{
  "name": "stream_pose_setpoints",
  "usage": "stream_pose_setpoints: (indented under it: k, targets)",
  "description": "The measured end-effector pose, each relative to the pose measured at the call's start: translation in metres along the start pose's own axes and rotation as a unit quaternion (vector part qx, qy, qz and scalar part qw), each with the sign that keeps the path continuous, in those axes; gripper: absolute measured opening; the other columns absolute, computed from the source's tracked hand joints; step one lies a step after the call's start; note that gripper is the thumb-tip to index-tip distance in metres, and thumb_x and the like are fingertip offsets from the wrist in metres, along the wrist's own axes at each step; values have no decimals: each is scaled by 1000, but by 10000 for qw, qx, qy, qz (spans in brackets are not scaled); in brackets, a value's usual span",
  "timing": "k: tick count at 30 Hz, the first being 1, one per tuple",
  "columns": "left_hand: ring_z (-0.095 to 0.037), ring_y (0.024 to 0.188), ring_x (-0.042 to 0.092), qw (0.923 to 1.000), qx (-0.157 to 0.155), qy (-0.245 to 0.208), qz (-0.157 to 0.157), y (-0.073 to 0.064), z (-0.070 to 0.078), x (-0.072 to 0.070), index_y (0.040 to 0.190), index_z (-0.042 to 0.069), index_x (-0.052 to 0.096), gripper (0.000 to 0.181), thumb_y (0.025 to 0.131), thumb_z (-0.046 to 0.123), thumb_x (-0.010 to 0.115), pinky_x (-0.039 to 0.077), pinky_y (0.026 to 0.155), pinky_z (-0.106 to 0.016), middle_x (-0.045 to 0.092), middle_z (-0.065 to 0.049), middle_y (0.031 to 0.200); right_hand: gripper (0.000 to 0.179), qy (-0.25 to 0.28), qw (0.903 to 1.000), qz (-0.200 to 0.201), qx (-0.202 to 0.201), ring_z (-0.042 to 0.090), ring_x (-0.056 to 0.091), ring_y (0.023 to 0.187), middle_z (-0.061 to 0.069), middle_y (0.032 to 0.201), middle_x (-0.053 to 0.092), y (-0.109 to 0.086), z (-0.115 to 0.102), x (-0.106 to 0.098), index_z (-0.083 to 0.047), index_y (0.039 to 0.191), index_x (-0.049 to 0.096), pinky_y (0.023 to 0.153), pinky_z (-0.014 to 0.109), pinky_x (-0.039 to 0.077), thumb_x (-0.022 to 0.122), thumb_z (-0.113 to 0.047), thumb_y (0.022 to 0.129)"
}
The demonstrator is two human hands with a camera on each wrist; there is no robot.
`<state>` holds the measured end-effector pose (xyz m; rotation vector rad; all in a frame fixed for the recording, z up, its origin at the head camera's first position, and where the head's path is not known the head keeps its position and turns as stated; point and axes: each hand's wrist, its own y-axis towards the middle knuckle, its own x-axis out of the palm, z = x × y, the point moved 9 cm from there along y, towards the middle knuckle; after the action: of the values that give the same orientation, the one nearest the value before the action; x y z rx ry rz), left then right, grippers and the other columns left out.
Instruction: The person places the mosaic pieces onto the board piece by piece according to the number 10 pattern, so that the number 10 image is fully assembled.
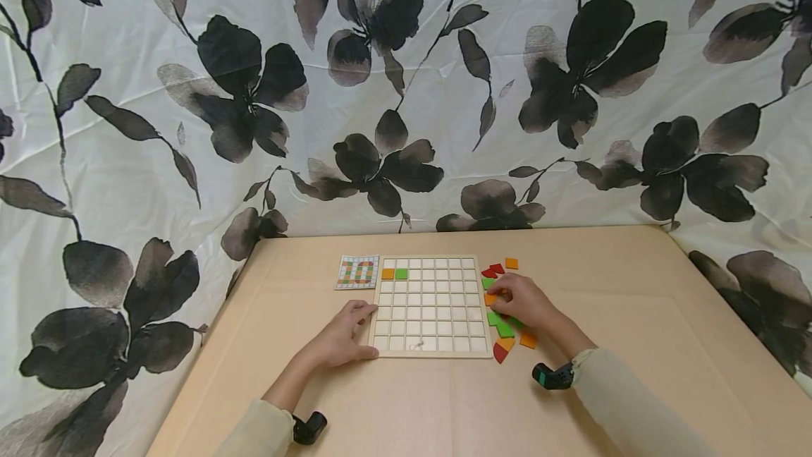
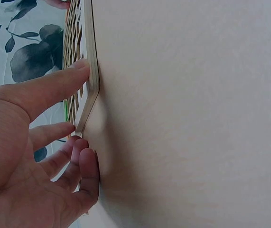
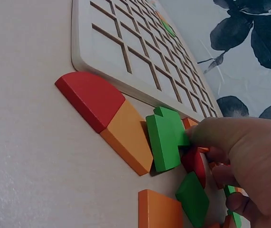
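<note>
A pale wooden grid board [image 1: 428,321] lies on the table, with an orange square [image 1: 388,273] and a green square [image 1: 401,273] in its upper left cells. My left hand [image 1: 345,336] rests against the board's left side near the front corner, thumb and index finger straight on its edge. To the right of the board, my right hand [image 1: 523,302] reaches down into the loose tiles. In the right wrist view its thumb touches a green tile [image 3: 163,142], with the other fingertips bent among red and orange ones; I cannot tell whether it pinches one.
A small printed pattern card [image 1: 357,272] lies by the board's upper left corner. Several loose tiles line the right side, among them a red rounded tile [image 3: 92,97] and an orange square [image 1: 511,264]. A floral cloth [image 1: 380,90] hangs behind the table [image 1: 431,407].
</note>
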<state>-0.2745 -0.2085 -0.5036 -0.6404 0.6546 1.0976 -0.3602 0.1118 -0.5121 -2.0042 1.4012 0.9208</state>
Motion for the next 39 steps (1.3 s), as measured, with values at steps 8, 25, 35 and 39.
stream_pose_setpoints:
  k: [8,25,35,39]
  targets:
    - [-25,119,49,10000,15,12,-9,-1,0,0,144,7,43,82,75,22,84,46,88,-41,39,-9,140,22,-301,9995,85,-84,17,49,81,4,100,61,-1,-2,0,-13,100,72,67,26,42,78,-20,80]
    - [-24,119,48,10000,23,8,-15,-1,1,1,145,7,42,82,75,23,83,45,87,-41,38,-9,140,22,-241,9981,167,-550,17,47,78,0,85,58,1,-21,-3,-14,97,72,64,26,43,79,-22,79]
    - [-24,118,48,10000,64,40,13,-1,2,0,144,6,43,82,75,23,84,45,87,-40,39,-9,139,22,-185,9977,-94,-646,14,48,73,-3,80,55,11,-38,13,-16,97,72,62,23,40,80,-22,78]
    - [-24,118,48,10000,61,34,18,-2,2,0,144,6,43,81,75,22,84,45,87,-39,39,-9,139,21,-241,9972,-149,-688,13,48,74,-5,81,56,15,-43,20,-18,98,73,63,23,40,80,-24,78]
